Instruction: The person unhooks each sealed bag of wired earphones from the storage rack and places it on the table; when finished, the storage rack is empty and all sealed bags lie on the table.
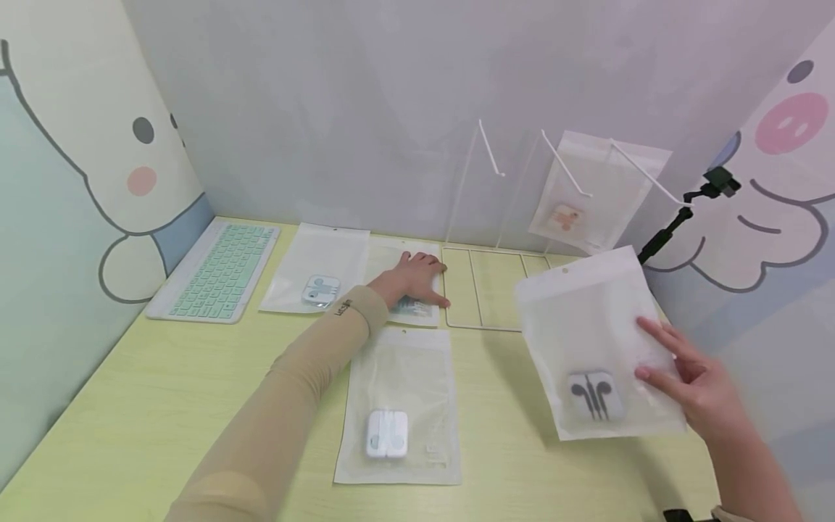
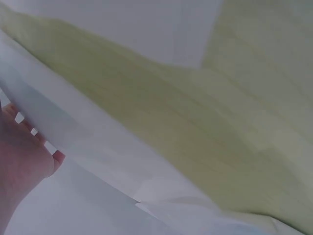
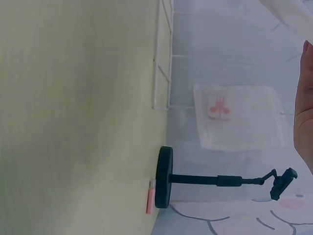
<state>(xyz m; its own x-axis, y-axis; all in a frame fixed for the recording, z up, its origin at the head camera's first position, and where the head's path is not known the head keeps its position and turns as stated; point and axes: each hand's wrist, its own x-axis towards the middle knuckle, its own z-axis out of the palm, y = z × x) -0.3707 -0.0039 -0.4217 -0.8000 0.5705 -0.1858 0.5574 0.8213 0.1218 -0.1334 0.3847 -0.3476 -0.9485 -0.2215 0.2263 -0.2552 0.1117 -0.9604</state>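
Note:
In the head view my right hand pinches the right edge of a white pouch with a hang hole, raised above the table. Dark earphones in a square case show through it. My left hand has its fingers spread over another pouch, partly hiding its earphones; the fingertips reach the left edge of a white wire rack. Whether they press on the rack wire I cannot tell. A pouch with orange-pink earphones hangs from the rack's right side. The right wrist view shows part of my right hand.
Two more pouches lie flat, one with white earphones in front and one with pale blue earphones at the back. A mint-keyed keyboard sits at far left. A black stand and a pink stick are at right.

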